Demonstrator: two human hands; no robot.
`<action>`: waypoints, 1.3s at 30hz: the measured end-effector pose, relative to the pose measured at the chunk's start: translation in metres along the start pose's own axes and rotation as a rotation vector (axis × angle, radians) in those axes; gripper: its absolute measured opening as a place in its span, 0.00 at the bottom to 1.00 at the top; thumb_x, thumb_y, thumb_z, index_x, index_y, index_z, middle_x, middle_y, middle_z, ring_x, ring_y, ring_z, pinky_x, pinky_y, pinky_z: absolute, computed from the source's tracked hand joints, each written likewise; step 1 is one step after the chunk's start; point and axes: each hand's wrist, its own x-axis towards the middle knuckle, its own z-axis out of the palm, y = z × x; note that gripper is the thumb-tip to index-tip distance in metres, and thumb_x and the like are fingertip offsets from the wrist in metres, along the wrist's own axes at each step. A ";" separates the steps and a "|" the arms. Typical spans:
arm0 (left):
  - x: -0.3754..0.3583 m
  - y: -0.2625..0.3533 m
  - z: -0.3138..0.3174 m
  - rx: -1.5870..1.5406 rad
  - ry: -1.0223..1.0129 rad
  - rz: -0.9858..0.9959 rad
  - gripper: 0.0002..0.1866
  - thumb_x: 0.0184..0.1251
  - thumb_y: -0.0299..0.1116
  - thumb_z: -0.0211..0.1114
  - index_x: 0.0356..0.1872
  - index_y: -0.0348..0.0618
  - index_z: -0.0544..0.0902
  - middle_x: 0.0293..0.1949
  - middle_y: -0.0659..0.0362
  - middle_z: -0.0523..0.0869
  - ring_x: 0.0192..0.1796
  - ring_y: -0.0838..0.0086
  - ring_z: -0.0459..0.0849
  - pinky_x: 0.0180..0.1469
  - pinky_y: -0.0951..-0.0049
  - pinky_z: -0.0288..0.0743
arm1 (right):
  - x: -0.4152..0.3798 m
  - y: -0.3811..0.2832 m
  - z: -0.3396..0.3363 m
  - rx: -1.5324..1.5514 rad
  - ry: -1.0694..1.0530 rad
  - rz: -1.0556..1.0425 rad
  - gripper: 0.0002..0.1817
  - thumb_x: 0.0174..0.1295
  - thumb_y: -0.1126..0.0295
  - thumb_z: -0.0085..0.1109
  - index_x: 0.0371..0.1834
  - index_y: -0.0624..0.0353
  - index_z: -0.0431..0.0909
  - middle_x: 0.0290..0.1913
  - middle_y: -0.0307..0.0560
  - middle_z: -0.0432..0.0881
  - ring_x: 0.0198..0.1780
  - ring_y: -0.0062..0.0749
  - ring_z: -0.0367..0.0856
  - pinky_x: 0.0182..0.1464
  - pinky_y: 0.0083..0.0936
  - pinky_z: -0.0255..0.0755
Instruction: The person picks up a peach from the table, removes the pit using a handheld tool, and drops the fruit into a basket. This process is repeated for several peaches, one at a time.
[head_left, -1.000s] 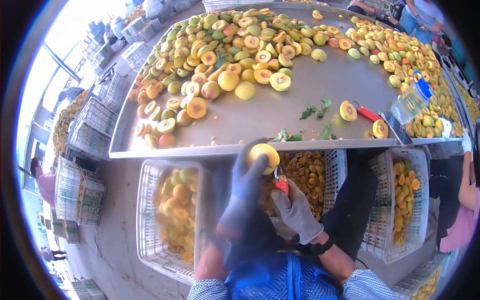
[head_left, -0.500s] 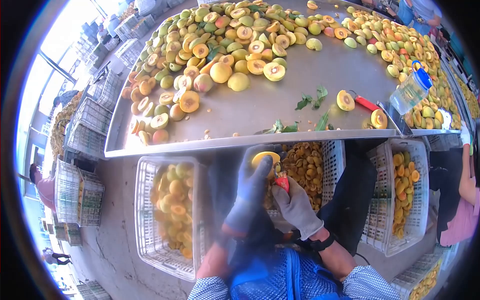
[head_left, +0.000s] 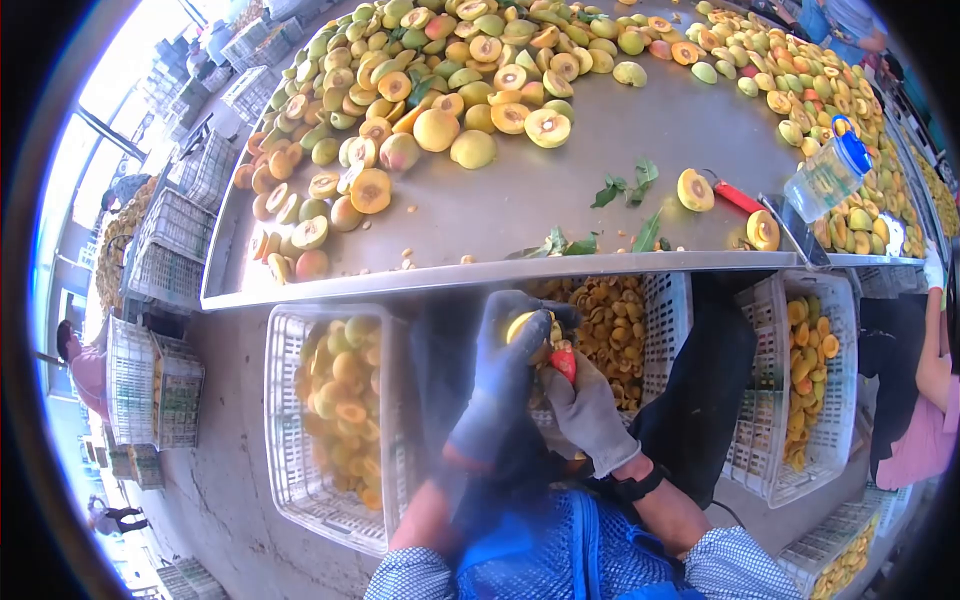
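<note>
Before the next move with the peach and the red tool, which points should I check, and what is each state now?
1. Left hand grips the peach: ok.
2. Right hand holds the red tool: ok.
3. Tool tip touches the fruit: cannot tell, hidden.
4. Crate of pieces lies under the hands: ok.
5. Left crate has room: ok.
6. Peach already halved: cannot tell.

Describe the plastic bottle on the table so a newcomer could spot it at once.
Start at the long metal table heaped with halved peaches. Follow its near edge toward the right end, past the red-handled tool. There stands the plastic bottle, tilted, clear, with a blue cap: the only see-through thing among yellow fruit.
</note>
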 end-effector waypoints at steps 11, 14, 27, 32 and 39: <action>-0.004 -0.008 0.007 0.135 0.098 0.067 0.15 0.76 0.34 0.51 0.46 0.31 0.79 0.36 0.53 0.84 0.36 0.72 0.83 0.40 0.73 0.78 | -0.002 0.032 0.008 -0.068 -0.014 -0.124 0.17 0.69 0.60 0.52 0.48 0.64 0.75 0.36 0.62 0.81 0.40 0.58 0.81 0.42 0.38 0.73; -0.002 -0.008 -0.001 0.096 0.020 -0.012 0.16 0.76 0.37 0.52 0.44 0.31 0.79 0.33 0.53 0.84 0.33 0.72 0.83 0.37 0.74 0.78 | -0.004 0.021 0.005 -0.103 -0.072 -0.081 0.16 0.69 0.60 0.51 0.47 0.64 0.75 0.36 0.62 0.81 0.41 0.58 0.81 0.42 0.38 0.73; 0.008 -0.008 -0.007 0.297 -0.139 0.002 0.13 0.73 0.33 0.56 0.39 0.31 0.80 0.30 0.56 0.83 0.31 0.75 0.82 0.35 0.75 0.78 | -0.002 0.020 0.006 0.342 -0.286 0.208 0.14 0.71 0.58 0.50 0.35 0.58 0.71 0.18 0.35 0.69 0.16 0.21 0.68 0.19 0.24 0.62; 0.022 -0.008 -0.022 0.329 -0.434 -0.145 0.15 0.71 0.38 0.59 0.37 0.31 0.80 0.29 0.55 0.83 0.30 0.74 0.82 0.35 0.74 0.78 | -0.009 0.020 -0.003 0.716 -0.438 0.578 0.18 0.71 0.50 0.50 0.32 0.52 0.69 0.16 0.27 0.61 0.13 0.14 0.57 0.16 0.18 0.53; 0.019 -0.031 -0.025 -0.139 -0.477 -0.223 0.22 0.71 0.49 0.58 0.36 0.34 0.79 0.31 0.52 0.83 0.30 0.70 0.83 0.35 0.71 0.78 | -0.014 0.015 -0.009 0.915 -0.592 0.555 0.21 0.72 0.46 0.45 0.31 0.51 0.67 0.14 0.26 0.58 0.12 0.15 0.52 0.17 0.18 0.49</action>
